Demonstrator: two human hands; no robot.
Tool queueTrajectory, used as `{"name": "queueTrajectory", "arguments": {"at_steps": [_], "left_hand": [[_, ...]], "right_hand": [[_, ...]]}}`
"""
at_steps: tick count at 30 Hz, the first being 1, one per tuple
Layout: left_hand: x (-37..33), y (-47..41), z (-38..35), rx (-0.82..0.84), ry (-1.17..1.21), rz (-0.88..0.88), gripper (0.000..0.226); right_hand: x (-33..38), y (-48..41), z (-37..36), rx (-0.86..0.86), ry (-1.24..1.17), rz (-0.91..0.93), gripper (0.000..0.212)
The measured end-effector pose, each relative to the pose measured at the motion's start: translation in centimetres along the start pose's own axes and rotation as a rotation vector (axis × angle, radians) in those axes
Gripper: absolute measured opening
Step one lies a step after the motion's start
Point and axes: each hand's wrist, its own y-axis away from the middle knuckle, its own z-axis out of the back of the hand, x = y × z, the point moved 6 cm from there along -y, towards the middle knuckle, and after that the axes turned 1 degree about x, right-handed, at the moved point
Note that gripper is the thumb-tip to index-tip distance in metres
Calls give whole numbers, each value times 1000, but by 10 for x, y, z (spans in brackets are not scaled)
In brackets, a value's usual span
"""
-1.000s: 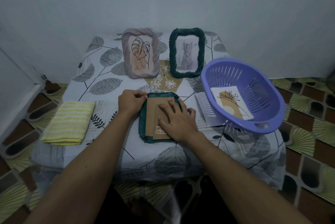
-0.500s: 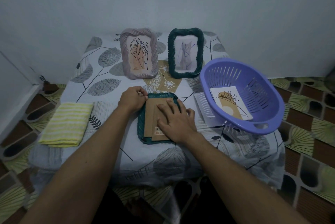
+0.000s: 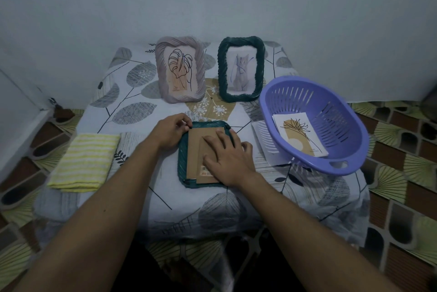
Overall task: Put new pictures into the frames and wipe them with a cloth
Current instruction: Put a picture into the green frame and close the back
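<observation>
The dark green frame (image 3: 182, 161) lies face down in the middle of the tabletop (image 3: 132, 112), close to you. Its brown back board (image 3: 195, 145) faces up. A second brown piece lies on top of the board, and it has a small label near its bottom edge.

Your right hand (image 3: 230, 159) lies flat on the brown board. Its fingers are straight and spread, and they press down without holding anything. Your left hand (image 3: 171, 132) is at the top left corner of the frame. Its fingers are curled, and the tips touch the corner where the board meets the rim. You cannot tell whether they pinch anything there.

Two more frames stand at the back of the tabletop, next to each other. The pale grey frame (image 3: 161, 71) on the left shows a drawing of a big leaf. The dark green standing frame (image 3: 221, 71) on the right shows a cat with pen lines scribbled on it.

To your right sits a purple basket (image 3: 307, 164) with slits in its sides. A picture (image 3: 299, 135) of a plant lies inside it. A white sheet (image 3: 262, 140) sticks out from under the basket.

To your left, a folded yellow striped cloth (image 3: 85, 161) lies near the edge of the tabletop, well apart from the frame. The tabletop is covered with a sheet printed with grey leaves.
</observation>
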Motion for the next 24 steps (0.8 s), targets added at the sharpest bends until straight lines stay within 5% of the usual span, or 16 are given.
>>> {"name": "queueTrajectory", "arguments": {"at_steps": [19, 24], "left_hand": [[7, 22, 0, 13, 162, -7, 29], [8, 57, -15, 10, -19, -18, 62]], "right_hand": [[0, 0, 0, 20, 8, -1, 53], [-1, -1, 0, 40, 2, -11, 53]]}}
